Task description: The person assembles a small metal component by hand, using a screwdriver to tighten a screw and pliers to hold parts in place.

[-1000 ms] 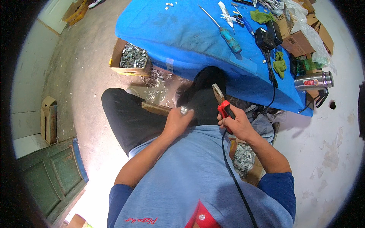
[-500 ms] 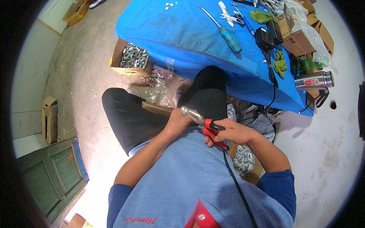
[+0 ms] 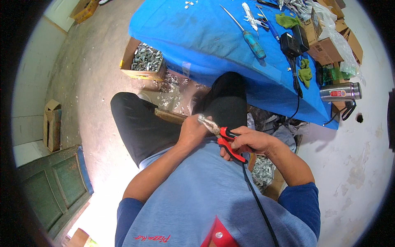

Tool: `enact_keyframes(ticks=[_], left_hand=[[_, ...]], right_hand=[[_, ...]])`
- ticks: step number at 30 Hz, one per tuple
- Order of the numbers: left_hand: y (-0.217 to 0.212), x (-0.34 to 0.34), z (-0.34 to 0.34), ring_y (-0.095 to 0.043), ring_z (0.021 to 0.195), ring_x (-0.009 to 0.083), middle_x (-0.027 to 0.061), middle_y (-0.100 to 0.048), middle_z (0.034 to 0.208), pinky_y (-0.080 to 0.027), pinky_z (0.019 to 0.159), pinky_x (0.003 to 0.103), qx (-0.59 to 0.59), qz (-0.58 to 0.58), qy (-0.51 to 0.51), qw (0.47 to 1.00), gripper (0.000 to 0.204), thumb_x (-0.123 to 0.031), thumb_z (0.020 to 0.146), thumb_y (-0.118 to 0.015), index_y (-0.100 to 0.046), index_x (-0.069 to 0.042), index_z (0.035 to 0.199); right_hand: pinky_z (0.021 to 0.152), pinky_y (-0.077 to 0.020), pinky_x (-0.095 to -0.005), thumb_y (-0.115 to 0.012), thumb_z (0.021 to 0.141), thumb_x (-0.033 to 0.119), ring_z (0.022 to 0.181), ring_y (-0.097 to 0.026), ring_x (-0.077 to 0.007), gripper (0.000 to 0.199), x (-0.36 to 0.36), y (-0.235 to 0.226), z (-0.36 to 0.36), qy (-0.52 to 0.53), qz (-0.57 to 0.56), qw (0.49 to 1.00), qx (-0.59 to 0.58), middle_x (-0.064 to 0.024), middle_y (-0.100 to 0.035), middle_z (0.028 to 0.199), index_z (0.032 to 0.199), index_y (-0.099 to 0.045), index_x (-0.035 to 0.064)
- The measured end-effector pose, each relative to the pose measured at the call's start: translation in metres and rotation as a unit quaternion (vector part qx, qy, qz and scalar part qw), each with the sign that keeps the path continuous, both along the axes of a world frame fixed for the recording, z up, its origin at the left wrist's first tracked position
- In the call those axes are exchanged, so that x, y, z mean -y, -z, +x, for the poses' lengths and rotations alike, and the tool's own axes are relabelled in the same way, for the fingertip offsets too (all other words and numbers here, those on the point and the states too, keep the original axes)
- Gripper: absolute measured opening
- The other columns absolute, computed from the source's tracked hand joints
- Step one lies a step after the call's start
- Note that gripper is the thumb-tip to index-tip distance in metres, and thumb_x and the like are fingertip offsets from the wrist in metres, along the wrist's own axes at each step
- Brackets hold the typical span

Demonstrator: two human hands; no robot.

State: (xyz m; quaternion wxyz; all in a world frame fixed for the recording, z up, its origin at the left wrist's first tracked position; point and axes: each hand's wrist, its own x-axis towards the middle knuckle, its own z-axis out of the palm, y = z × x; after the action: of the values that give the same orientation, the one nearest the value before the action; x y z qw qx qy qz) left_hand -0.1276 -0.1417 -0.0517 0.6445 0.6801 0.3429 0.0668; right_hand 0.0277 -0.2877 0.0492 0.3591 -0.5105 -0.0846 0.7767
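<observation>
My right hand [image 3: 253,140] is wrapped round the red-and-black handles of a pair of pliers [image 3: 226,145], held above my lap. Their metal jaws point up and left, toward my left hand [image 3: 192,131]. At the tip of the jaws sits a small silver metal piece [image 3: 201,118], which the closed fingers of my left hand pinch; its exact shape is too small to tell. The handles stand apart. A black cord [image 3: 260,208] runs down my shirt from near the lower handle.
Ahead, a blue-covered table [image 3: 185,33] bears a screwdriver [image 3: 254,44], black power adapters [image 3: 290,44] and green cloths [image 3: 304,73]. A steel flask [image 3: 340,92] lies at its right edge. A carton of metal parts [image 3: 142,74] stands on the floor; more silver pieces [image 3: 263,171] lie by my right side.
The pliers' handles have spread further apart as the right hand's grip loosened. My left hand stays almost in place, and the whole view has shifted slightly.
</observation>
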Motion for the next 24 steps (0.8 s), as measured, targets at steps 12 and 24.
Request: enact_keyframes(ticks=[12, 24], left_hand=[[-0.0082, 0.0012, 0.0011, -0.056, 0.060, 0.0195, 0.0161, -0.061, 0.064, -0.045, 0.060, 0.038, -0.039, 0.086, 0.006, 0.995, 0.035, -0.030, 0.092, -0.066, -0.064, 0.002, 0.077], [-0.0026, 0.0052, 0.0027, -0.056, 0.057, 0.0200, 0.0154, -0.059, 0.062, -0.045, 0.057, 0.038, -0.035, 0.123, 0.009, 0.992, 0.036, -0.030, 0.092, -0.066, -0.063, 0.001, 0.074]], right_hand=[[0.074, -0.0586, -0.0338, -0.057, 0.082, 0.011, 0.089, -0.071, -0.0251, 0.040, -0.0005, -0.0019, 0.0030, -0.019, -0.011, 1.000, 0.009, -0.0204, -0.069, 0.104, 0.118, -0.055, -0.0072], [0.079, -0.0590, -0.0364, -0.059, 0.084, 0.014, 0.095, -0.071, -0.0282, 0.046, 0.0001, -0.0046, 0.0082, -0.014, -0.026, 0.999, -0.028, -0.0242, -0.067, 0.112, 0.125, -0.051, -0.0058]])
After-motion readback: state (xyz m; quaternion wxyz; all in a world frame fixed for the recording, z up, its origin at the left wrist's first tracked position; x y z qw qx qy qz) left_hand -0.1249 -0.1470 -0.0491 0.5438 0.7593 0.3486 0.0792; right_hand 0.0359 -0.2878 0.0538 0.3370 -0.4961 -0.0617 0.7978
